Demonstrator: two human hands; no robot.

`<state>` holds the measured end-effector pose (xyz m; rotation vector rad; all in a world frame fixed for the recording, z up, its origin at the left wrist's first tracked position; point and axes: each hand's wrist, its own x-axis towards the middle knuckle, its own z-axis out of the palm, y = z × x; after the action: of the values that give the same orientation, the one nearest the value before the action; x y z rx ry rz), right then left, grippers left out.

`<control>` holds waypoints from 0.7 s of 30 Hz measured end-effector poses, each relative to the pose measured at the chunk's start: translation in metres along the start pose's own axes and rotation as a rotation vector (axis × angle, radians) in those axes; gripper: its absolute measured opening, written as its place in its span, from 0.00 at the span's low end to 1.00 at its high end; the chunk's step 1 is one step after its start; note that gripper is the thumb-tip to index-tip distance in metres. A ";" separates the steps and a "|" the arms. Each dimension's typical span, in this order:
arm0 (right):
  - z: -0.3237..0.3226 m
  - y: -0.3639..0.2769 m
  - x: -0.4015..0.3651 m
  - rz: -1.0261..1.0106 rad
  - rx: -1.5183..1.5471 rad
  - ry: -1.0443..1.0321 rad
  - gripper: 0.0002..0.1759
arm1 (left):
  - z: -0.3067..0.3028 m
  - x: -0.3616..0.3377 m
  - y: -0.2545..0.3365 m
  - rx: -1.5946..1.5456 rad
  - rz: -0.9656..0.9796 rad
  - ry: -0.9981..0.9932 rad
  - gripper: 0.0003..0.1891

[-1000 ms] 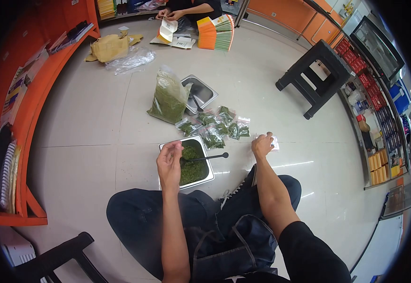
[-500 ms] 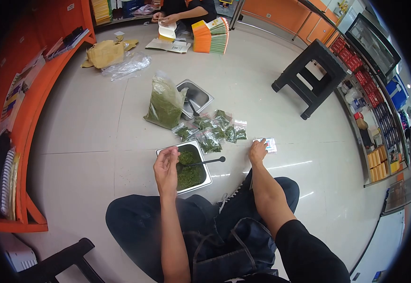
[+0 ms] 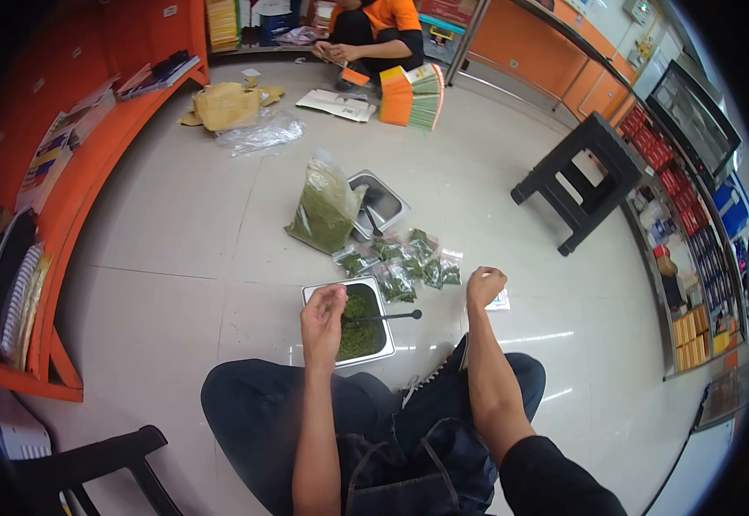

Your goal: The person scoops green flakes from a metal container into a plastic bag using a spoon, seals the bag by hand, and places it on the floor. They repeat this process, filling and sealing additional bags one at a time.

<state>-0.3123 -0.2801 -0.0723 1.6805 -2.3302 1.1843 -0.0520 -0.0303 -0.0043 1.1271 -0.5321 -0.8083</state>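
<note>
My left hand (image 3: 323,328) is raised over the left side of a steel tray (image 3: 383,351) of chopped dried green herb (image 3: 359,331), fingers closed together; whatever they hold, if anything, is hidden. A black spoon (image 3: 392,317) lies across that tray. My right hand (image 3: 485,288) has its fingers pinched just above a small stack of clear plastic bags (image 3: 500,301) on the floor; I cannot make out what is between them. Several filled zip bags (image 3: 398,282) of the herb lie beyond the tray. Behind them stand a large clear bag (image 3: 323,211) of herb and a second steel tray (image 3: 394,206) with a dark-handled utensil.
Another person (image 3: 374,47) sits at the back, handling papers beside fanned orange booklets (image 3: 411,96). Brown wrapping paper (image 3: 224,107) and clear plastic (image 3: 263,133) lie at the back left. A black stool (image 3: 583,181) stands right; an orange shelf (image 3: 108,185) runs along the left.
My right hand has lifted off the bag stack, its fingers now drawn together. The left hand stays by the tray. The whole view has shifted, so things appear lower and further right.
</note>
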 end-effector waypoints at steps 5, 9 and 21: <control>-0.088 -0.107 0.019 0.325 1.209 -0.454 0.11 | 0.001 -0.003 0.003 -0.006 -0.037 -0.066 0.13; -0.159 -0.162 -0.015 0.026 1.163 -0.903 0.08 | 0.026 -0.018 0.015 -0.201 -0.060 -0.272 0.17; -0.180 -0.128 -0.060 -0.208 0.807 -1.078 0.12 | 0.043 -0.029 -0.003 -0.059 -0.046 -0.373 0.12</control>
<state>-0.2516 -0.1416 0.0999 3.4355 -1.9815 1.5213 -0.1020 -0.0330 0.0093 0.9403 -0.7890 -1.0760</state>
